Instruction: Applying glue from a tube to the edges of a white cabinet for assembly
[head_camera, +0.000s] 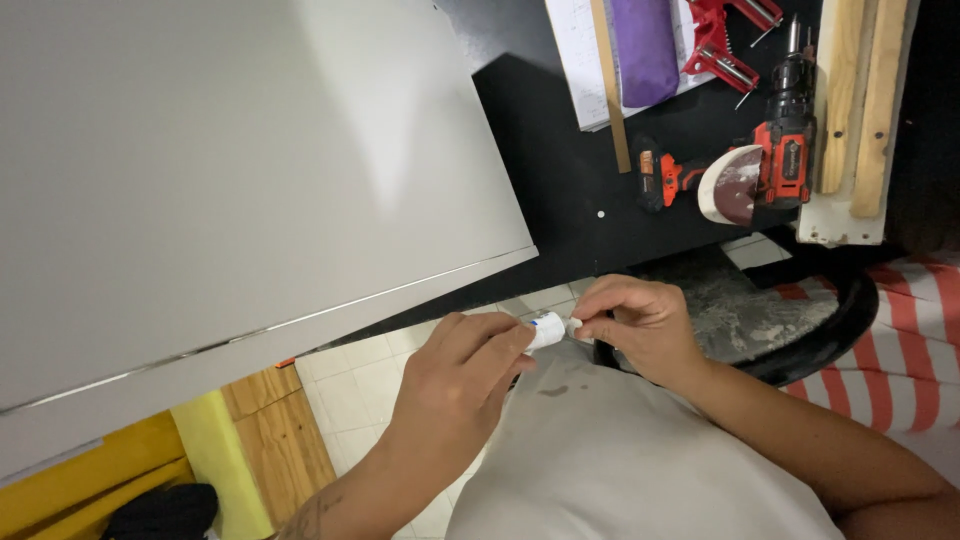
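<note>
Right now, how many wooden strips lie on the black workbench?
3. One thin light wooden strip lies across the white paper sheet at top centre. Two wider pale wooden strips lie side by side at the top right. Others may be hidden beyond the frame.

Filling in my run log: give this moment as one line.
left hand: holds small white tube | right hand: pinches tube cap | nearby: grey panel, cordless drill
</note>
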